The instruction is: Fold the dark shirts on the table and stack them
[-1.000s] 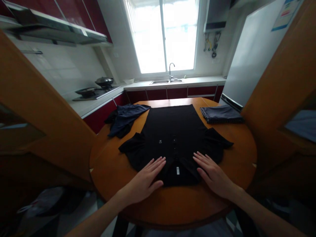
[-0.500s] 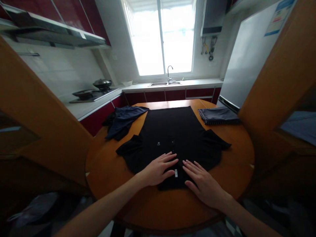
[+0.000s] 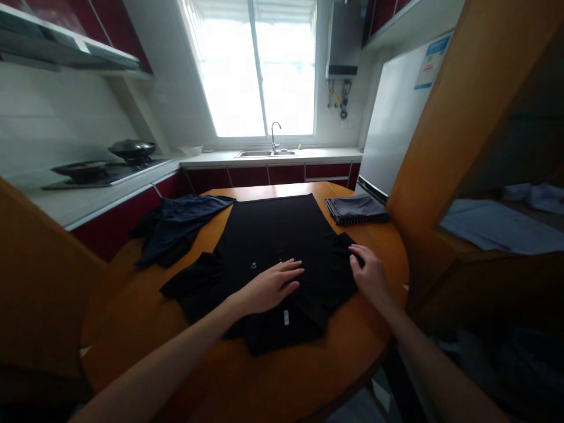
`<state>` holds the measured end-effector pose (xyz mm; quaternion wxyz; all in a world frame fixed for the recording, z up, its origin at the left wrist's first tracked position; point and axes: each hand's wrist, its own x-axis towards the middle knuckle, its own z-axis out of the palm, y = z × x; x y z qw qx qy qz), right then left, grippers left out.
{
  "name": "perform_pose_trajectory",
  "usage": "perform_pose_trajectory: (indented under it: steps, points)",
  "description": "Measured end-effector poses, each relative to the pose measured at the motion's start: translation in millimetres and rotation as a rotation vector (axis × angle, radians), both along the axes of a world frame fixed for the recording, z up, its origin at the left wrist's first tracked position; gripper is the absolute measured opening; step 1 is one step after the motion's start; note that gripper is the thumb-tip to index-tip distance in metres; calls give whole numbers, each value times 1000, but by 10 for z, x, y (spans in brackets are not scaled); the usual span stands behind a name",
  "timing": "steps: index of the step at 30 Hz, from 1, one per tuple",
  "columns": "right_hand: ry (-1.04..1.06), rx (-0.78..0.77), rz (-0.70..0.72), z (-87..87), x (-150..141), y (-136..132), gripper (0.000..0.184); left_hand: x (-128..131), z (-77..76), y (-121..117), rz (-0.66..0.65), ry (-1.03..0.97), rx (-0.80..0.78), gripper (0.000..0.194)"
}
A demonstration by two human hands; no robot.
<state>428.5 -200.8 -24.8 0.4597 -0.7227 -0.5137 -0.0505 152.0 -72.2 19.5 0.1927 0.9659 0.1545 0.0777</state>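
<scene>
A black short-sleeved shirt (image 3: pixel 273 229) lies spread on the round wooden table (image 3: pixel 211 382), with its collar end nearest me and a small white label (image 3: pixel 286 318) showing there. Above the shirt's upper middle is my left hand (image 3: pixel 271 286), palm down and fingers stretched out, holding nothing. My right hand (image 3: pixel 371 275) is at the shirt's right sleeve, with fingers reaching over the sleeve's outer end and the thumb apart from them. Whether its fingertips touch the cloth is hard to tell.
Rumpled dark blue clothing (image 3: pixel 176 226) lies at the table's far left. Folded grey clothing (image 3: pixel 359 208) sits at the far right. Beyond are a stove with pans (image 3: pixel 132 149), a sink (image 3: pixel 255 154) and a fridge (image 3: pixel 392 123). A wooden frame (image 3: pixel 427 153) rises at right.
My right hand has moved from beside the collar out to the right sleeve. My left hand stays flat over the shirt's upper part. The view has turned to the right.
</scene>
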Motion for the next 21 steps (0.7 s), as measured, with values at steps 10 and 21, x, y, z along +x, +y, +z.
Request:
perform_pose_trajectory:
  steps: [10,21]
  points:
    - [64,-578,-255,-23,1003,307,25,1011,-217,478,8,-57,64,47]
    - [315,-401,-144,129,1025,495,7,1021,-518,447,1,-110,-15,48]
